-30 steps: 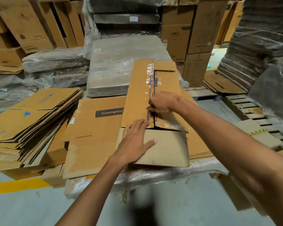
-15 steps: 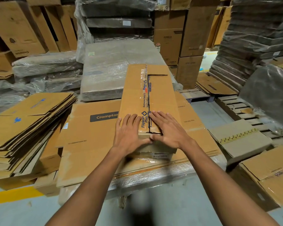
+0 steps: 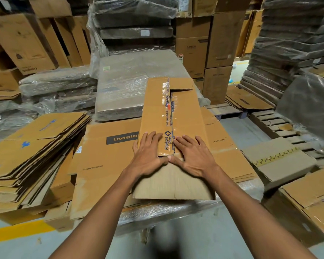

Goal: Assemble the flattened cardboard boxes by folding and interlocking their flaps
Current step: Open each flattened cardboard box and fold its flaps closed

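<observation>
A stack of flattened boxes (image 3: 36, 146) is lying at the left, beside a flat Crompton sheet (image 3: 105, 165). The left hand (image 3: 148, 156) is pressing on the long taped box (image 3: 176, 113), fingers straight, slightly spread, holding nothing. The box is resting on the sheet, at centre. The right hand (image 3: 193, 156) is pressing likewise, with the thumbs touching at the near edge above the end flap (image 3: 174, 186).
</observation>
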Action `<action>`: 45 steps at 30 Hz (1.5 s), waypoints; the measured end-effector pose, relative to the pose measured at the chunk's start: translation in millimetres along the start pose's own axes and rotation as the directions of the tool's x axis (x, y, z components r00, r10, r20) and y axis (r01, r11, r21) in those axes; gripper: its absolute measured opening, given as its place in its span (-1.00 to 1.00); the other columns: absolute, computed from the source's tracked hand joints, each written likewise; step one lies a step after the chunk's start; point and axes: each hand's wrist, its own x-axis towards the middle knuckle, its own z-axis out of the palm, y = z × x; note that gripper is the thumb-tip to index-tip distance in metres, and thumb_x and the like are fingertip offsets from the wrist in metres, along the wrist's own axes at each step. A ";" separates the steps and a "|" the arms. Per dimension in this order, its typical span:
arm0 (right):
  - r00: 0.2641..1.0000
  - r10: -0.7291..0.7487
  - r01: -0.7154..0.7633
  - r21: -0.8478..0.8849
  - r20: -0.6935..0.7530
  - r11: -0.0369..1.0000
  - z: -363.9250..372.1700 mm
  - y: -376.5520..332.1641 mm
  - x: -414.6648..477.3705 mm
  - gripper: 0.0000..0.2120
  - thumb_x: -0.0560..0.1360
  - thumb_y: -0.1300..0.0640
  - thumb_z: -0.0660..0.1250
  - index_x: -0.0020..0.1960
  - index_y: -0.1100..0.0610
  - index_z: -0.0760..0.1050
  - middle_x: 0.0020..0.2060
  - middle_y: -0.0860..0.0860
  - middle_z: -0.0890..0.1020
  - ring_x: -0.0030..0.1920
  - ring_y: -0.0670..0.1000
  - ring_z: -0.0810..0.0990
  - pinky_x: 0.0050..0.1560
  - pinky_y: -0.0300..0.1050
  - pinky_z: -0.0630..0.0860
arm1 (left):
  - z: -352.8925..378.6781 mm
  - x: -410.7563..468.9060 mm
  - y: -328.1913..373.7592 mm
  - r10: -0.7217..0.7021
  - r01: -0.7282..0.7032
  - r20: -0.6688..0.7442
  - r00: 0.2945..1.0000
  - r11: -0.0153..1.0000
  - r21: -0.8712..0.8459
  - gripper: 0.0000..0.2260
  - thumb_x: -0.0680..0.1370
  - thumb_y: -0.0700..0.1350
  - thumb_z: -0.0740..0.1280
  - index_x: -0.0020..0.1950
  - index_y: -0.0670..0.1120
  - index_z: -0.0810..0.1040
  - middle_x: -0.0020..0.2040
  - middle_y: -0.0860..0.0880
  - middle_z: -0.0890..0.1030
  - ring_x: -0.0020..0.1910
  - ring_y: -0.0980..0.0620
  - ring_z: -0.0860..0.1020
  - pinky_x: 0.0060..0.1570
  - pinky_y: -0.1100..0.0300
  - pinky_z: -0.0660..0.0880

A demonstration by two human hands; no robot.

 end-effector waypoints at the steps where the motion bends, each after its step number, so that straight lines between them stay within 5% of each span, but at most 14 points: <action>1: 1.000 0.003 -0.003 0.000 -0.006 1.000 -0.8 -0.8 0.1 -0.18 0.57 -0.51 -0.12 0.64 -0.02 0.18 0.63 -0.10 0.20 0.63 -0.01 0.10 0.59 0.23 0.00 | 0.2 1.7 1.7 -0.032 0.032 0.002 0.999 0.999 -0.008 -0.13 0.39 0.35 0.25 0.64 0.09 0.08 0.67 0.02 0.03 0.65 -0.06 -0.12 0.54 -0.28 -0.12; 5: 0.999 0.002 -0.001 -0.025 0.033 1.000 1.5 -1.1 -4.7 -0.11 0.52 -0.58 -0.12 0.67 -0.06 0.08 0.65 -0.12 0.11 0.65 0.00 0.03 0.58 0.29 -0.07 | 2.7 14.6 13.8 -0.189 0.186 -0.045 0.981 0.981 -0.048 -0.27 0.58 0.32 0.19 0.66 0.05 0.05 0.68 -0.01 0.00 0.65 -0.15 -0.13 0.52 -0.36 -0.07; 13: 0.999 0.000 0.001 -0.017 0.032 1.000 8.5 -0.5 -10.7 -0.08 0.48 -0.60 -0.17 0.67 -0.10 0.02 0.67 -0.12 0.06 0.66 0.02 -0.03 0.59 0.29 -0.14 | 6.0 38.7 44.5 -0.387 0.387 0.014 0.922 0.922 0.015 0.01 0.50 0.51 0.13 0.67 -0.14 -0.12 0.67 -0.13 -0.18 0.61 -0.32 -0.24 0.45 -0.45 -0.17; 21: 1.000 -0.018 0.018 -0.005 0.009 1.000 6.3 -2.2 -11.8 -0.07 0.49 -0.60 -0.10 0.68 -0.09 -0.01 0.66 -0.16 0.03 0.66 0.04 -0.02 0.60 0.28 -0.16 | -2.1 50.3 47.8 -0.459 0.456 0.038 0.888 0.888 0.059 -0.04 0.56 0.42 0.16 0.66 -0.21 -0.12 0.67 -0.18 -0.12 0.61 -0.37 -0.15 0.42 -0.48 -0.01; 24: 1.000 -0.010 0.010 -0.006 0.004 1.000 8.9 -0.2 -13.2 -0.08 0.48 -0.62 -0.12 0.68 -0.12 -0.04 0.66 -0.13 0.05 0.66 0.03 -0.03 0.60 0.27 -0.16 | -5.7 51.5 52.9 -0.453 0.454 -0.036 0.891 0.888 0.073 -0.10 0.52 0.40 0.22 0.62 -0.19 0.10 0.62 -0.20 0.14 0.57 -0.40 0.06 0.34 -0.43 0.21; 28: 1.000 0.005 -0.005 -0.004 -0.010 1.000 8.9 4.6 -16.0 -0.08 0.48 -0.61 -0.11 0.68 -0.12 -0.01 0.66 -0.13 0.06 0.66 0.00 -0.05 0.61 0.23 -0.16 | -33.8 48.6 45.2 -0.410 0.367 -0.142 0.901 0.895 -0.255 -0.25 0.41 0.41 0.18 0.36 -0.12 0.49 0.30 -0.20 0.56 0.22 -0.26 0.52 0.04 -0.02 0.47; 33: 1.000 0.009 -0.009 -0.011 -0.017 1.000 8.9 1.2 -13.5 -0.07 0.47 -0.62 -0.12 0.68 -0.11 -0.01 0.66 -0.14 0.04 0.66 -0.02 -0.07 0.61 0.23 -0.18 | -85.1 33.8 1.3 -0.516 0.263 -0.094 0.852 0.575 -0.774 -0.66 0.53 0.22 0.25 -0.10 -0.02 0.62 -0.18 -0.04 0.64 -0.20 -0.07 0.58 -0.21 0.07 0.44; 35: 1.000 0.010 -0.010 -0.013 -0.023 1.000 9.8 0.7 -12.6 -0.07 0.47 -0.61 -0.12 0.68 -0.11 -0.01 0.66 -0.14 0.05 0.66 -0.02 -0.06 0.61 0.23 -0.17 | -104.0 24.3 -20.8 -0.580 0.235 -0.131 0.804 0.513 -0.825 -0.84 0.59 0.05 0.33 -0.10 0.00 0.60 -0.17 0.00 0.64 -0.23 -0.01 0.57 -0.34 0.19 0.45; 37: 0.999 0.010 -0.010 -0.015 -0.034 1.000 11.1 1.1 -13.2 -0.07 0.48 -0.61 -0.12 0.68 -0.11 -0.01 0.66 -0.13 0.06 0.66 -0.01 -0.06 0.61 0.23 -0.16 | -114.8 18.3 -49.6 -0.589 0.262 -0.263 0.764 0.656 -0.708 -0.90 0.61 -0.09 0.33 0.02 0.01 0.64 0.05 -0.02 0.64 -0.08 0.00 0.56 -0.22 0.15 0.47; 39: 0.999 0.007 -0.008 -0.017 -0.045 1.000 12.2 1.0 -13.5 -0.07 0.48 -0.61 -0.12 0.68 -0.10 0.00 0.66 -0.13 0.07 0.66 -0.01 -0.04 0.61 0.23 -0.15 | -112.7 11.9 -74.0 -0.518 0.342 -0.387 0.763 0.831 -0.439 -0.73 0.62 -0.20 0.27 0.28 -0.02 0.59 0.23 -0.11 0.61 0.08 -0.08 0.55 -0.04 0.06 0.47; 42: 0.999 0.010 -0.010 -0.012 -0.048 1.000 11.8 -0.2 -10.4 -0.07 0.48 -0.61 -0.13 0.68 -0.10 0.03 0.66 -0.12 0.10 0.66 0.00 -0.02 0.61 0.25 -0.12 | -85.0 10.3 -83.1 -0.338 0.362 -0.376 0.863 0.932 -0.007 -0.77 0.67 -0.16 0.18 0.29 -0.11 0.50 0.26 -0.25 0.56 0.13 -0.22 0.54 0.09 -0.11 0.50; 43: 0.999 0.014 -0.014 -0.014 -0.047 1.000 11.4 -0.3 -9.6 -0.07 0.47 -0.61 -0.13 0.68 -0.10 0.03 0.66 -0.12 0.10 0.66 0.00 -0.01 0.61 0.25 -0.11 | -74.0 10.4 -78.7 -0.325 0.380 -0.328 0.887 0.918 0.116 -0.72 0.69 -0.05 0.16 0.34 -0.13 0.46 0.37 -0.31 0.47 0.26 -0.29 0.48 0.26 -0.22 0.43; 45: 0.999 0.020 -0.021 -0.019 -0.046 1.000 10.7 0.4 -10.5 -0.08 0.47 -0.61 -0.13 0.68 -0.11 0.03 0.66 -0.13 0.10 0.66 -0.01 -0.01 0.60 0.24 -0.09 | -53.9 13.2 -66.0 -0.417 0.450 -0.180 0.891 0.865 0.222 -0.40 0.68 0.22 0.06 0.62 -0.12 0.17 0.62 -0.35 0.05 0.59 -0.36 0.05 0.51 -0.35 -0.04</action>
